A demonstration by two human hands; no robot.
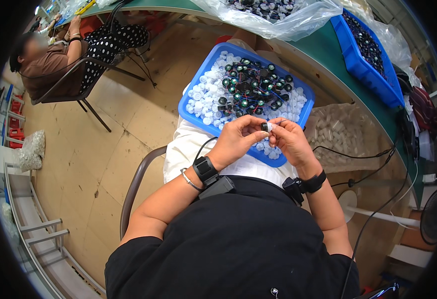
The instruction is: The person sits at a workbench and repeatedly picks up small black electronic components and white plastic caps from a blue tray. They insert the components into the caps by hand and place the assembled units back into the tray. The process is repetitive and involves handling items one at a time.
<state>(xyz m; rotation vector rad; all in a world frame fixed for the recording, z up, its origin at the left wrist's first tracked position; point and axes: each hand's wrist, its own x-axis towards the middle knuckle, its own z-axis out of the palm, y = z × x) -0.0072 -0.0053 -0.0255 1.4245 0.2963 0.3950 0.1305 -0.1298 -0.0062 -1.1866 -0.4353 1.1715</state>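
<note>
A blue tray [190,97] rests on my lap, filled with small white caps [207,99] and small black round parts with green centres and thin wires [251,87]. My left hand [238,138] and my right hand [289,139] meet over the tray's near edge. Together they pinch one small black part with a white cap [267,127] between the fingertips. Both wrists carry black bands with small devices.
A green table [323,50] curves ahead with a clear bag of parts [278,20] and a second blue bin [365,65] of dark parts. A clear bag of white pieces [340,132] lies at right. Another person [54,55] sits at far left. A fan [435,214] stands at right.
</note>
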